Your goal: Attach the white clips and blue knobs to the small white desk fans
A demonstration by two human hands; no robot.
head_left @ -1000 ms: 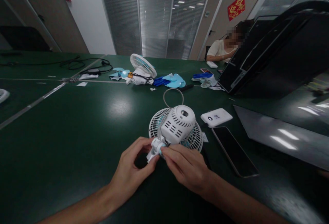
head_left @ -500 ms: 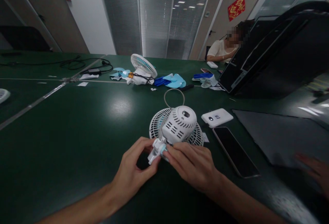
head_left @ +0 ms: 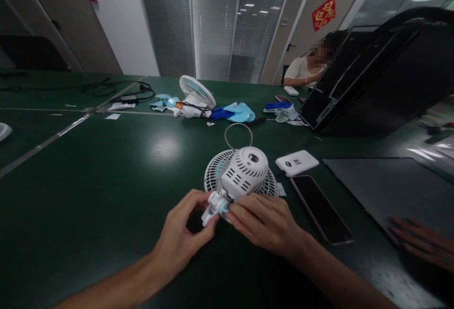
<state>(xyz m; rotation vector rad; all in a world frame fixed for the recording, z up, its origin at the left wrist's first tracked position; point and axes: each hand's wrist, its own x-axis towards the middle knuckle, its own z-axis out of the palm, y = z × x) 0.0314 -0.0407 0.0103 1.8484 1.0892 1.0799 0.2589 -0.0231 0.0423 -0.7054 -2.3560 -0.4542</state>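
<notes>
A small white fan [head_left: 244, 172] lies face down on the green table, its round grille against the tabletop and its vented motor housing upward. At its near side is a white clip bracket [head_left: 212, 208] with a light blue knob [head_left: 223, 206]. My left hand [head_left: 186, 228] grips the bracket between thumb and fingers. The fingers of my right hand [head_left: 264, 224] are closed on the blue knob, against the housing. A thin grey cable [head_left: 239, 124] loops up behind the fan.
Right of the fan lie a white power bank [head_left: 297, 163] and a dark phone [head_left: 322, 209]. Another person's hand [head_left: 423, 242] rests by a grey mat [head_left: 393, 190]. Farther back are a second fan [head_left: 195, 98], light blue blades [head_left: 241, 111], gloves [head_left: 282, 110] and a large black case [head_left: 376, 77].
The other person's hand at the right has come further into view, moving left. My hands keep their hold on the bracket and knob; the view has shifted slightly.
</notes>
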